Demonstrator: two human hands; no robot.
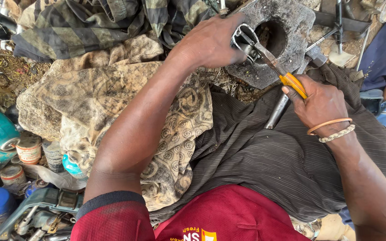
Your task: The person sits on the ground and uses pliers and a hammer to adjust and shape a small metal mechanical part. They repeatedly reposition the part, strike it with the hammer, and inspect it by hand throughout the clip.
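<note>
Partly hidden, left hand (pixel 211 42) gripping a metal ring (pixel 243 39), right hand (pixel 320 107) clenching yellow-handled pliers (pixel 277 67), tips obscured.

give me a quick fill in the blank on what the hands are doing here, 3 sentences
1. The right hand grips pliers with ____ handles.
2. The left hand holds a metal part against a grey block with a round ____ in it.
3. Two bracelets sit on the ____ wrist.

Missing words: yellow; hole; right
</note>
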